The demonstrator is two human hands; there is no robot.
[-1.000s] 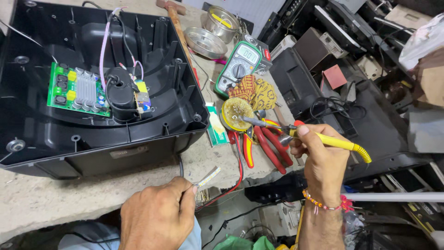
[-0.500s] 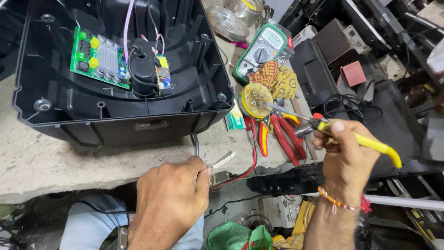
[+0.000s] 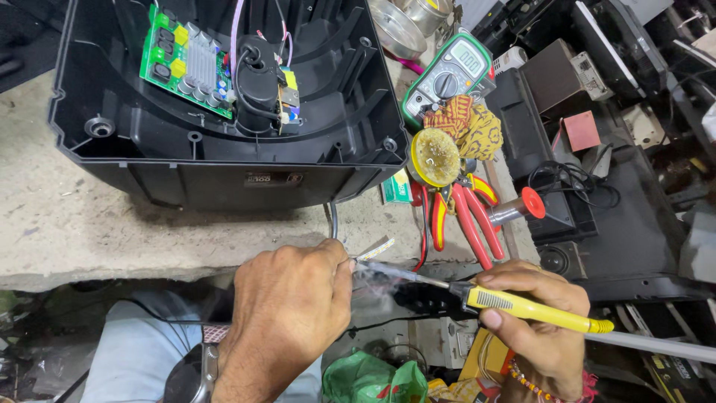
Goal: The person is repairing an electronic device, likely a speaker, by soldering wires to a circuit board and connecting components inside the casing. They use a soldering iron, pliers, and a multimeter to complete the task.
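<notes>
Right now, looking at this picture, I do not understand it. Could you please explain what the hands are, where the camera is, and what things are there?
The camera sits on a person's head and looks down at their own two bare hands. The left hand pinches a thin wire that comes from the black plastic housing. The right hand holds a yellow soldering iron, its metal tip at the left fingers, where faint smoke shows. Inside the housing there is a green circuit board. The housing rests on a rough stone bench. To the right lie a green multimeter, a round yellow tin, a patterned cloth and red-handled pliers.
</notes>
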